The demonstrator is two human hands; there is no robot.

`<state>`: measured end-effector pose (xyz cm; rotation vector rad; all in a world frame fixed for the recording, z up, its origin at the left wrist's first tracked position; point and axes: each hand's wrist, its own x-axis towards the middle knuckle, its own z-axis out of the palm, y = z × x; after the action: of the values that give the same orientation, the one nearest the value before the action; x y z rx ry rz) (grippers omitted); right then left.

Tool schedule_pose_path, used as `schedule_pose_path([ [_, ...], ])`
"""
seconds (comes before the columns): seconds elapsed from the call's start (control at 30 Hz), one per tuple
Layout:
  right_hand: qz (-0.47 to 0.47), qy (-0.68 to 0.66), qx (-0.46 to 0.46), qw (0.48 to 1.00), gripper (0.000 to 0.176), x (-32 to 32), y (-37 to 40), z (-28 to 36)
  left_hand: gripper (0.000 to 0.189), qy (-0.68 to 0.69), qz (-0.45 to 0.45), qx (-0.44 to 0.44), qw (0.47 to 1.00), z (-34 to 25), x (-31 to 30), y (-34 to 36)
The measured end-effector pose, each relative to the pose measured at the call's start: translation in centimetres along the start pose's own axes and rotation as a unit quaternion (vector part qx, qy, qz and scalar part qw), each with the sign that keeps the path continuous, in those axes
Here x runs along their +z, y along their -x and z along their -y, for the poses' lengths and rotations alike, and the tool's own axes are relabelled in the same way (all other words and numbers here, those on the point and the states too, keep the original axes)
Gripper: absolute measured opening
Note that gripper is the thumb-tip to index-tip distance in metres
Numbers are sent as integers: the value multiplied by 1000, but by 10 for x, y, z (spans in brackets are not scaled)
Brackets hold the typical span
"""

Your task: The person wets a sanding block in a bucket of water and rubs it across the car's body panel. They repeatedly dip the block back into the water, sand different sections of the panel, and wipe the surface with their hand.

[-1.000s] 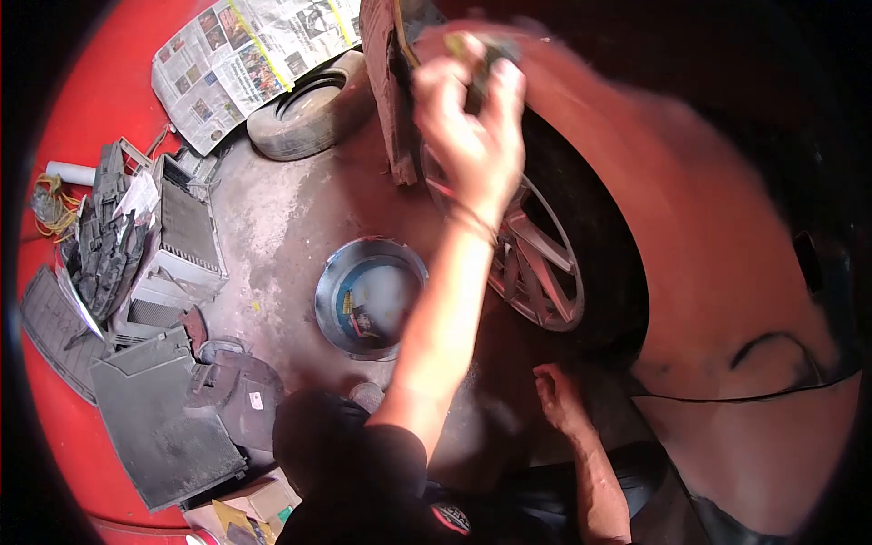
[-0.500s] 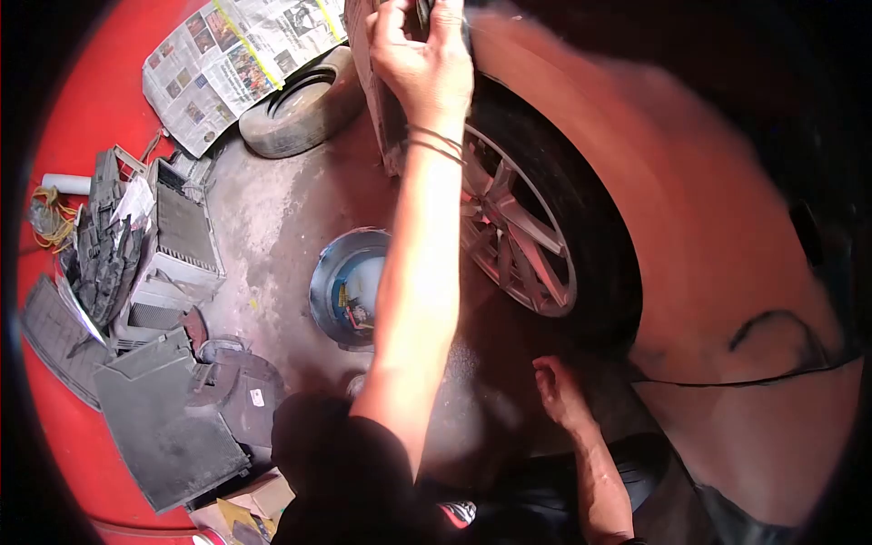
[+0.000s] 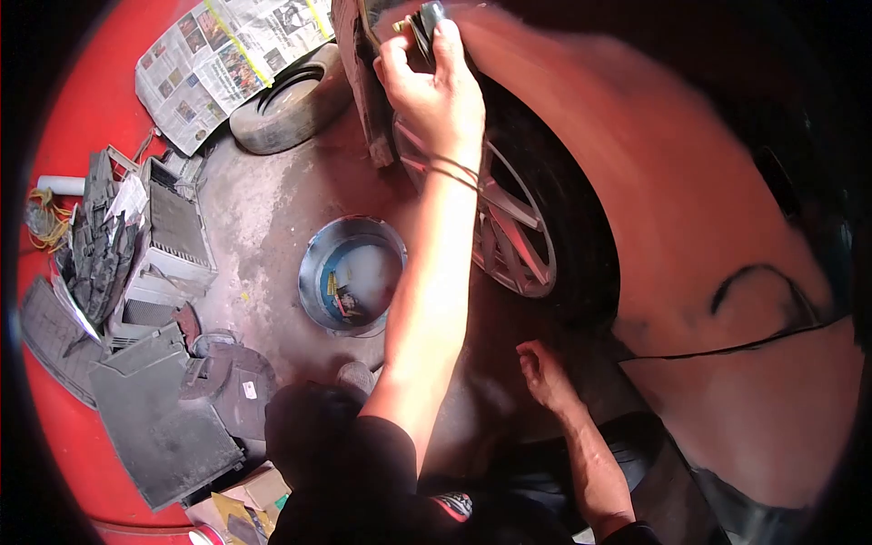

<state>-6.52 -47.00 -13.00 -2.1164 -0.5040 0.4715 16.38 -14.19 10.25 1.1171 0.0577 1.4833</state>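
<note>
My left hand (image 3: 434, 95) is raised at the top middle, its fingers and thumb closed round a small dark block-like thing (image 3: 421, 33) with a grey end; what kind it is I cannot tell. It overlaps the front edge of an orange-brown car fender (image 3: 581, 118) in this view. Below the fender stands a car wheel (image 3: 568, 218) with silver spokes, partly behind my left forearm. Lower right, my right hand (image 3: 545, 374) hangs with loosely bent fingers and holds nothing, below the tire.
A metal basin (image 3: 309, 277) with cloudy water and small items stands on the floor. At the left lie a grey panel (image 3: 159, 418), a radiator-like part (image 3: 177, 222) and other car parts. A loose tire (image 3: 291, 113) lies beneath newspaper (image 3: 195, 68) taped to a red surface.
My left hand has come slightly down and right in view, showing more of the dark thing. My right hand has shifted slightly left and up. The basin is less covered by my arm.
</note>
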Motion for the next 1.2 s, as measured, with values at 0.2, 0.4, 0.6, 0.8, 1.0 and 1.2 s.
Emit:
schedule_pose_path([
  [0.2,49,-117,17,992,33,33,-2,-43,44,-202,131,120,963,-122,8,174],
  [0.4,34,-51,70,996,24,-12,2,31,32,-81,-10,3,997,-30,10,22],
  [0.6,-21,33,85,996,25,-14,8,69,28,-78,13,63,995,-57,15,58],
  [0.8,-223,107,-157,956,32,-6,-14,126,40,-165,44,51,984,-47,-3,35],
  [1.0,-334,637,-225,657,42,-96,-42,272,40,-117,-70,-61,989,47,-49,-76],
  [1.2,-169,777,-226,562,73,-160,-125,330,36,131,-300,-309,893,-6,-146,-63],
])
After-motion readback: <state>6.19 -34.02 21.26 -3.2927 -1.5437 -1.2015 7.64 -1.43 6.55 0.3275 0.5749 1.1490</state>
